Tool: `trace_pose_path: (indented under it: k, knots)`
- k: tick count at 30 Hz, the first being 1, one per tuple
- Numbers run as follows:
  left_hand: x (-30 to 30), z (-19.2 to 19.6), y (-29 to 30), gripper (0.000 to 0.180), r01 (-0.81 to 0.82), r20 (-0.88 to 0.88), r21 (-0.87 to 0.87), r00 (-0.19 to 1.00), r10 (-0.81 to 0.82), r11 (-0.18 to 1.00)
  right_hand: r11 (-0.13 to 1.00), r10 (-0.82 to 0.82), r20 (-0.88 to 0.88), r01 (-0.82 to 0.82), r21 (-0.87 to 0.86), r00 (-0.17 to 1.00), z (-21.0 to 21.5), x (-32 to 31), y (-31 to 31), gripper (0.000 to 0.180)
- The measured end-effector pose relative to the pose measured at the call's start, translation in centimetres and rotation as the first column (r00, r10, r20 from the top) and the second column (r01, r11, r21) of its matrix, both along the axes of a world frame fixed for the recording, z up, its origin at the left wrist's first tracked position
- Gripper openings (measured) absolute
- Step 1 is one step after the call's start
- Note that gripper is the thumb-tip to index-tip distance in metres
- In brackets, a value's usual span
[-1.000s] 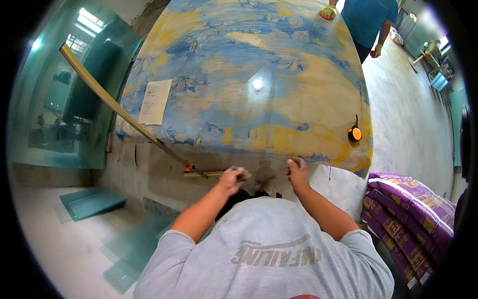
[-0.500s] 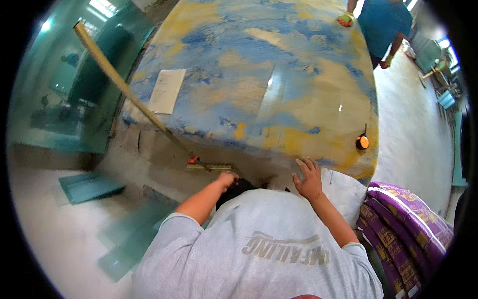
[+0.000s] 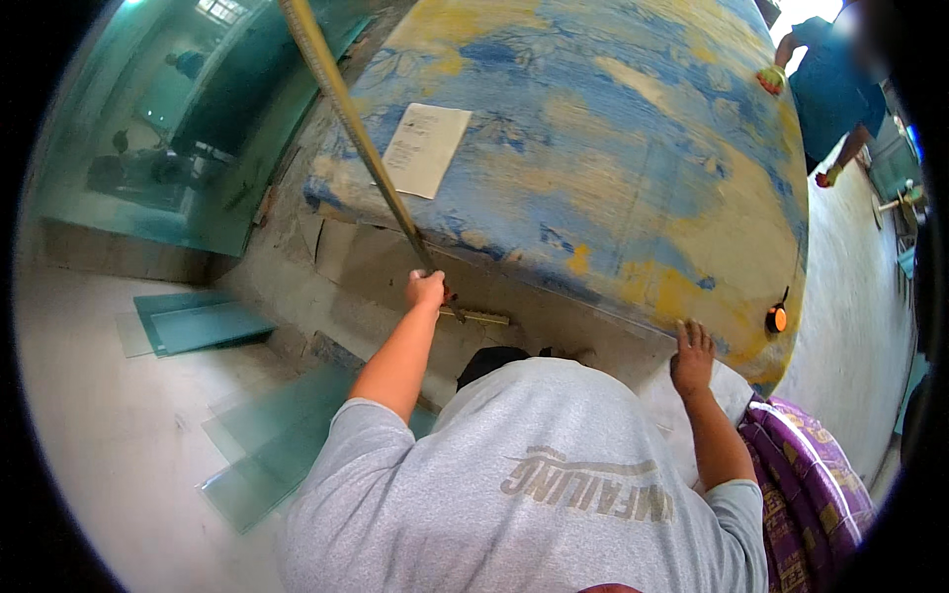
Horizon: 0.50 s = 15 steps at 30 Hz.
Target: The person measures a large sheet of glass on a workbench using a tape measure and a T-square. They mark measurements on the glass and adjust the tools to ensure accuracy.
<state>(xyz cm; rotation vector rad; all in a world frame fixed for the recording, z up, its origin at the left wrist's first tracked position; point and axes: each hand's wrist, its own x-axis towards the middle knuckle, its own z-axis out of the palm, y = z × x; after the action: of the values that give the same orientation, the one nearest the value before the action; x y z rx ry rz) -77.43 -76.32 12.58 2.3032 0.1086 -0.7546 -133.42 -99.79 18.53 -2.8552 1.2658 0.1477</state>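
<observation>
My left hand is closed around the lower end of a long, brass-coloured T-shaped ruler, by a small red part. The ruler's short crossbar lies just below the hand, while the long bar slants up and left across the table corner, passing the edge of a sheet of paper. With fingers stretched out, my right hand rests at the near edge of the cloth-covered table. Further right on the cloth is a black and orange tape measure.
Large glass sheets lean at the left. Smaller glass panes and others lie on the floor below them. A purple bundle sits by the near right corner. A co-worker in blue stands at the table's far right, wearing gloves.
My left hand has moved forward and taken hold of the T-shaped ruler. My right hand stays at the table edge. The view has shifted, and bright reflections on the tabletop have faded.
</observation>
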Motion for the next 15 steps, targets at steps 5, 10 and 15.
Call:
trace_pose_path:
  k: [5, 10, 15]
  knots:
    - [6.0, 1.0, -1.1, 0.080, 0.037, 0.077, 0.086, 0.996, -0.044, 0.996, 0.993, -0.050, -0.031, 0.053, 0.105, 0.998, 5.8, 5.1, 1.5, 0.074]
    - [10.9, -3.7, -1.5, 0.070, 0.065, -0.068, 0.021, 0.996, -0.064, 0.998, 0.975, -0.220, 0.335, 0.192, 0.115, 0.916, 4.5, 7.8, 4.6, 0.070]
    - [12.8, -6.9, -0.4, 0.060, 0.250, -0.026, 0.009, 0.968, -0.249, 0.968, 0.925, -0.368, 0.449, 0.275, 0.260, 0.814, 3.2, 9.1, 10.5, 0.048]
